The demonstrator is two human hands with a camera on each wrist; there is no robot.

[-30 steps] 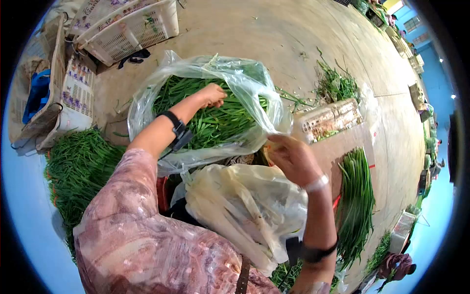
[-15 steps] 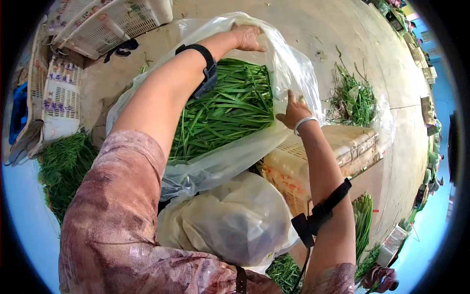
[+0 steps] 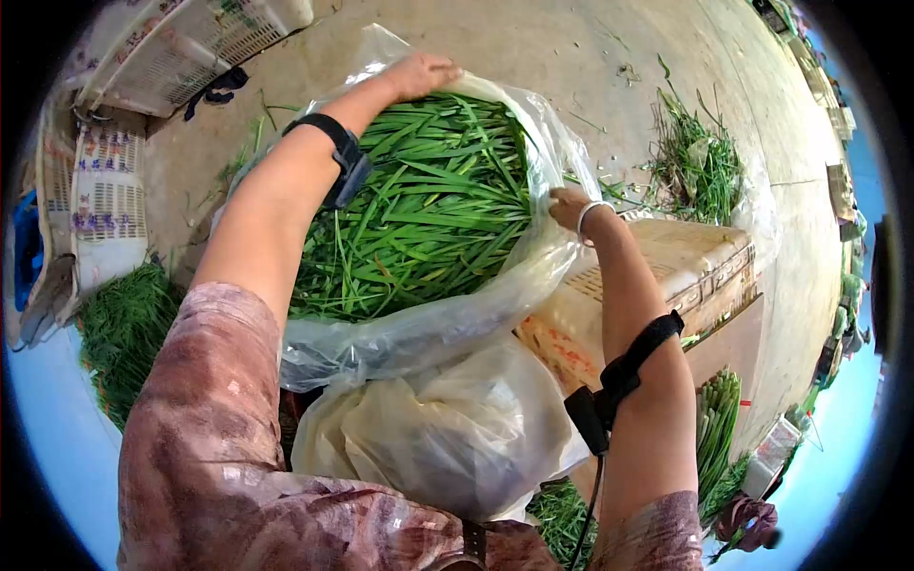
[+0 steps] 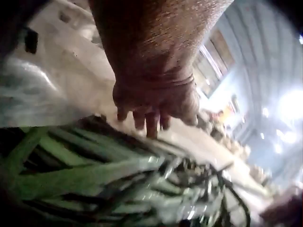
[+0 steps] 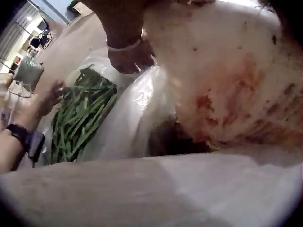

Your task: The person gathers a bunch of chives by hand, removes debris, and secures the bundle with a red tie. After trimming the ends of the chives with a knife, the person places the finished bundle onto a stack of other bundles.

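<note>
A clear plastic bag stands in front of me, its mouth wide around a heap of long, flat green leaves that look like garlic chives. My left hand lies at the bag's far rim, over the edge of the leaves. In the left wrist view, the left fingers reach out straight, slightly spread. At the bag's right side my right hand grips the plastic rim. The right wrist view shows the right hand with fingers bent at the plastic, fingertips partly hidden.
A stained cream crate stands just right of the bag. Yellowish plastic covers my lap. Bundled greens lie at right, loose greens on the floor behind, and more greens at left. White crates stand back left.
The left hand went from over the leaves out to the far rim, then a little left and down. The right hand let go of gathered plastic, opened, and now grips the right rim. The bag's mouth is wider.
</note>
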